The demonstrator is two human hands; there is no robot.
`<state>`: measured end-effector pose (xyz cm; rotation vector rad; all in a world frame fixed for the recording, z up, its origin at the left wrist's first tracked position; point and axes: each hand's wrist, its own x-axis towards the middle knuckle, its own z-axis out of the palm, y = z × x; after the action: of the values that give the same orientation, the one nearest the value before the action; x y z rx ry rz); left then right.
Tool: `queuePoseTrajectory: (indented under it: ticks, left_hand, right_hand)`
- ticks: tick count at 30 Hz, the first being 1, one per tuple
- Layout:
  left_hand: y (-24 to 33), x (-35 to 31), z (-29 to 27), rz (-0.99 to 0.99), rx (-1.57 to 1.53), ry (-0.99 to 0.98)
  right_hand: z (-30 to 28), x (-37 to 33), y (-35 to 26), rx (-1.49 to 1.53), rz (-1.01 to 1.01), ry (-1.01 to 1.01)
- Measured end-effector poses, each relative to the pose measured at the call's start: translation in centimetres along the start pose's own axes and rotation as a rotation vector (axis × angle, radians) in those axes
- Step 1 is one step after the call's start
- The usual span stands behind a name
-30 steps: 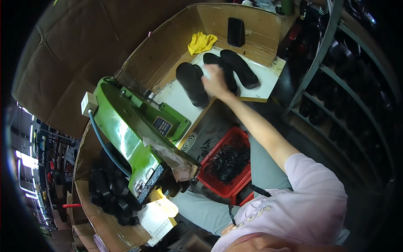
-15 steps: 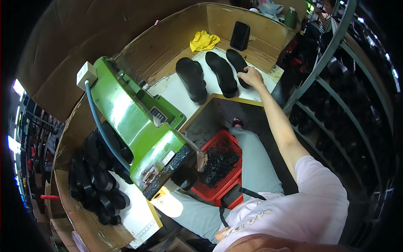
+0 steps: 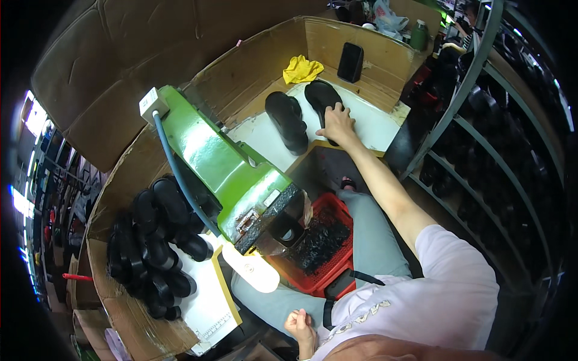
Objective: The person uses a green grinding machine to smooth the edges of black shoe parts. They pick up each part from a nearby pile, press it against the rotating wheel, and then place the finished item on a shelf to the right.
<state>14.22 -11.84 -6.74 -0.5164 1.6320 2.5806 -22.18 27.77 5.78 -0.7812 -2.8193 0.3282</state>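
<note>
My right hand [image 3: 338, 123] reaches over the white work surface [image 3: 379, 123], its thumb and fingers spanning the near part of a black shoe [image 3: 320, 96]. The hand covers much of that shoe. Just left of it lies another black shoe [image 3: 286, 123], untouched. My left hand [image 3: 299, 327] is held curled near my lap, and nothing shows in its fingers. Between my left hand and the shoes stands a green machine [image 3: 223, 162] with a lit lamp [image 3: 256, 271] at its near end.
Black shoes [image 3: 150, 240] are heaped left of the machine. A red basket [image 3: 346, 240] with black scraps stands below. Cardboard walls [image 3: 253, 60] enclose the surface; a yellow cloth [image 3: 303, 69] and a dark phone-like slab [image 3: 350, 62] are at the back. A metal rack [image 3: 448, 117] rises on the right.
My right hand has moved left from the rightmost shoe to the middle one. The rightmost shoe no longer shows separately. My left hand has come into clear view. The whole view has shifted slightly.
</note>
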Motion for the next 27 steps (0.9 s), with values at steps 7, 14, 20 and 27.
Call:
queuePoseTrajectory:
  ticks: [7, 14, 20, 27]
  left_hand:
    - [-0.3, 6.3, 2.4, 0.183, 0.39, -0.019]
    - [-1.4, 14.8, 13.0, 0.131, 0.792, -0.617]
    - [-2.2, 15.5, 20.8, 0.005, 0.723, -0.802]
    - [-0.9, 12.8, 11.9, -0.029, 0.706, -0.735]
  right_hand:
    - [2.5, 0.2, 2.9, -0.018, -0.1, 0.136]
    - [-0.2, 0.4, 3.4, 0.165, -0.049, 0.16]
    - [-0.1, 0.4, 4.3, -0.009, -0.264, 0.32]
    - [1.3, -0.6, 7.4, -0.521, -0.659, 0.452]
